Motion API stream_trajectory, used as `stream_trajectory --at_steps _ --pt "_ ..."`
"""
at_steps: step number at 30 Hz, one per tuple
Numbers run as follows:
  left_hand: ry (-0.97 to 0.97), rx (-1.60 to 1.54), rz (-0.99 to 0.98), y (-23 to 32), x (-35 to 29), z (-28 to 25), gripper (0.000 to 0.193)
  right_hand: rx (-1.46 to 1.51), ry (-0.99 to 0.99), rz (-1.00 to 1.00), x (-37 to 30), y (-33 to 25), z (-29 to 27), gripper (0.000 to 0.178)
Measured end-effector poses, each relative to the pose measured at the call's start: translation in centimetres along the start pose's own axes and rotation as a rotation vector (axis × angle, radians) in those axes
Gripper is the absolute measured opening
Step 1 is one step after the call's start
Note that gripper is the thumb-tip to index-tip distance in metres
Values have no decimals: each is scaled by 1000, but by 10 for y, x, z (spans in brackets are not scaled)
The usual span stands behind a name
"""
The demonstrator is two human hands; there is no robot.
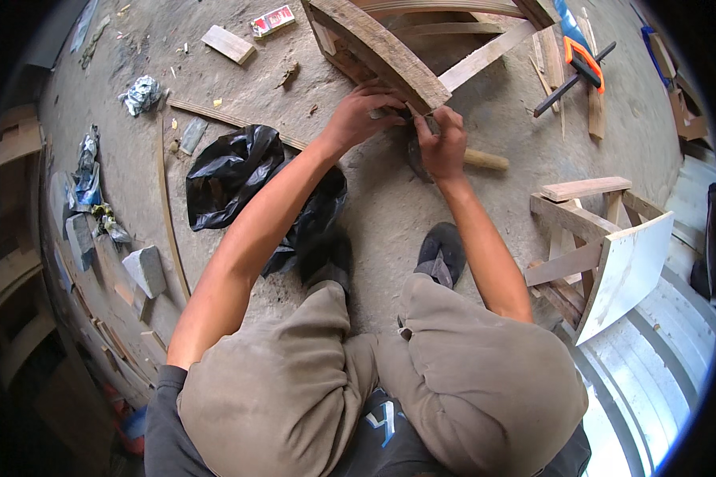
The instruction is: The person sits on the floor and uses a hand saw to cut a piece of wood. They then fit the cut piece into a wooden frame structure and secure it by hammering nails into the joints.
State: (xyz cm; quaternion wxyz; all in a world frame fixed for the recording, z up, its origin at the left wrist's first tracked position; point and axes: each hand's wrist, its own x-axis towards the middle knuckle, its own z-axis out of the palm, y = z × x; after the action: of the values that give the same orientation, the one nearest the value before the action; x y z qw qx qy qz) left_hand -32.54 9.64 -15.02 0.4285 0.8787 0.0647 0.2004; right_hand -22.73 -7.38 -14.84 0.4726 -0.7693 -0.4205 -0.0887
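A wooden frame (386,52) with a thick curved rail stands in front of me at the top. My left hand (366,114) is at the near end of this rail, fingers curled and pressed together against its lower side. Just right of it, my right hand (443,143) is closed in a pinch below the rail's end. Something thin and pale shows between the fingertips of both hands, too small to name. Under my right hand lies a hammer (485,160); its wooden handle points right and its dark head is partly hidden.
A crumpled black plastic bag (235,175) lies left of my feet. Right stands a smaller wooden frame (577,262) with a white panel. Beyond it lie an orange-and-black clamp (585,63) and wood strips. A wood block (228,44) and a red-and-white box (273,21) are far left.
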Motion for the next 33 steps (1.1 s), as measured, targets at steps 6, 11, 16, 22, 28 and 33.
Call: stream_trajectory --at_steps 6,11,16,22,28,33 --pt "5 25 38 1 1 -2 28 8 -39 -7 1 -4 -2 27" --pt "45 -38 39 12 0 2 22 48 -50 -55 3 0 -4 25" --pt "148 -50 21 17 -2 11 20 58 -61 -72 6 -4 -5 24" --pt "225 39 99 20 1 16 21 47 -29 -110 8 -4 -7 24" --pt "214 21 53 13 -3 22 21 112 -59 -94 12 -3 -8 27" --pt "207 -27 27 13 -3 24 21 115 -83 -110 13 1 -8 30"
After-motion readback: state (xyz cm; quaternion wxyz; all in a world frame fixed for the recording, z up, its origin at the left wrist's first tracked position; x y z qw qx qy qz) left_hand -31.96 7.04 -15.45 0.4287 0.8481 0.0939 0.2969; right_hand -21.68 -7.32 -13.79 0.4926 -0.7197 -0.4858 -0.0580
